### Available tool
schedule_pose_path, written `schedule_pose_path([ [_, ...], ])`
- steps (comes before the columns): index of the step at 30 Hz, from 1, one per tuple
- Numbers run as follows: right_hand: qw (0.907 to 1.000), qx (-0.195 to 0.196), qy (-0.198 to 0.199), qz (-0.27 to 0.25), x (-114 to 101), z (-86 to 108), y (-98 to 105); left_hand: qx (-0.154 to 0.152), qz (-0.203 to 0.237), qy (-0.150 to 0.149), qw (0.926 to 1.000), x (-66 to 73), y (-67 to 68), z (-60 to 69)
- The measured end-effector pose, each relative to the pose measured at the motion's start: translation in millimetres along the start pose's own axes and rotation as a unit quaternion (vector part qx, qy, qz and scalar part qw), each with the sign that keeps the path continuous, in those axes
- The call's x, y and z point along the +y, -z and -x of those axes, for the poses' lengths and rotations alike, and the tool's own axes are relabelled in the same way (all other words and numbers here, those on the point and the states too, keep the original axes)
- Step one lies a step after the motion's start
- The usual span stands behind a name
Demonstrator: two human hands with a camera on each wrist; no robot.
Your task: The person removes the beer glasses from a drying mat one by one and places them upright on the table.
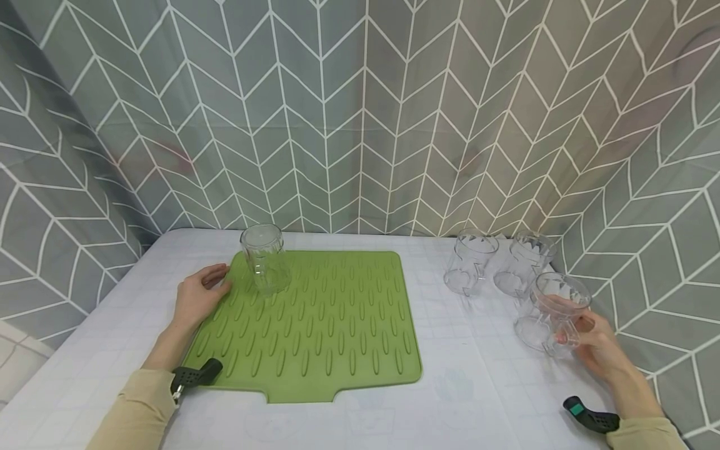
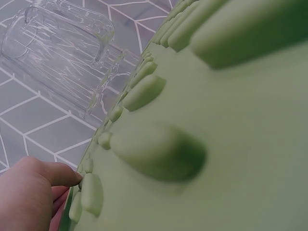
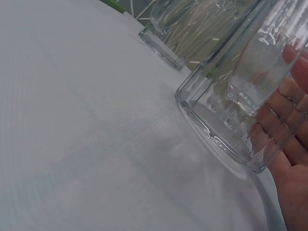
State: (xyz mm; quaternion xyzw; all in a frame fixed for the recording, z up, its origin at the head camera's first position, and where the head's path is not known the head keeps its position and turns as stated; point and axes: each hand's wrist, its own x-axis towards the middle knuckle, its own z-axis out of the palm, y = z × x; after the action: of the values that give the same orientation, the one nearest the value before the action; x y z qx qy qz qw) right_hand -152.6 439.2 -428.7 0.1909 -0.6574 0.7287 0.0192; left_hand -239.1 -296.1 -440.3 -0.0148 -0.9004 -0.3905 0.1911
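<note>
On the right, my right hand (image 1: 602, 344) holds a clear glass mug (image 1: 534, 328) by its handle side. In the right wrist view, fingers (image 3: 296, 144) curve behind the mug (image 3: 216, 130), and the thumb is near its handle; whether its base touches the table is unclear. Two similar glass mugs (image 1: 465, 265) (image 1: 514, 272) stand just beyond it. My left hand (image 1: 197, 297) rests loosely curled at the left edge of a green ridged mat (image 1: 315, 337), its thumb touching the rim. Another glass mug (image 1: 270, 269) stands on the mat's back left corner, beside that hand.
A white cloth (image 1: 450, 400) covers the table under the mat and mugs. A grey curtain with white chevron lines (image 1: 360, 125) hangs behind the table and along both sides, close to the right-hand mugs. Black straps (image 1: 194, 375) circle both wrists.
</note>
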Motion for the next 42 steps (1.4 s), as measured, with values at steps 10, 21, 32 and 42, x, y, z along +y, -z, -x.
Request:
schedule_pose_path([
  [10, 0.9967, -0.041, 0.030, -0.064, 3.1, -0.5, 0.9, -0.002, -0.001, 0.008, 1.0000, -1.3, -1.4, -1.5],
  [21, 0.9949, -0.075, 0.028, -0.061, 6.9, 0.1, 7.1, -0.001, 0.001, 0.018, 0.9998, 0.7, -1.1, -1.0],
  [32, 0.9987, -0.047, 0.011, 0.017, 4.1, 0.4, 5.8, 0.000, -0.005, 0.016, 0.9999, 0.7, -0.3, -0.2],
  [42, 0.9992, -0.029, 0.005, 0.026, 0.2, 1.2, 0.7, -0.005, -0.006, 0.020, 0.9998, 2.4, -0.5, -0.9],
])
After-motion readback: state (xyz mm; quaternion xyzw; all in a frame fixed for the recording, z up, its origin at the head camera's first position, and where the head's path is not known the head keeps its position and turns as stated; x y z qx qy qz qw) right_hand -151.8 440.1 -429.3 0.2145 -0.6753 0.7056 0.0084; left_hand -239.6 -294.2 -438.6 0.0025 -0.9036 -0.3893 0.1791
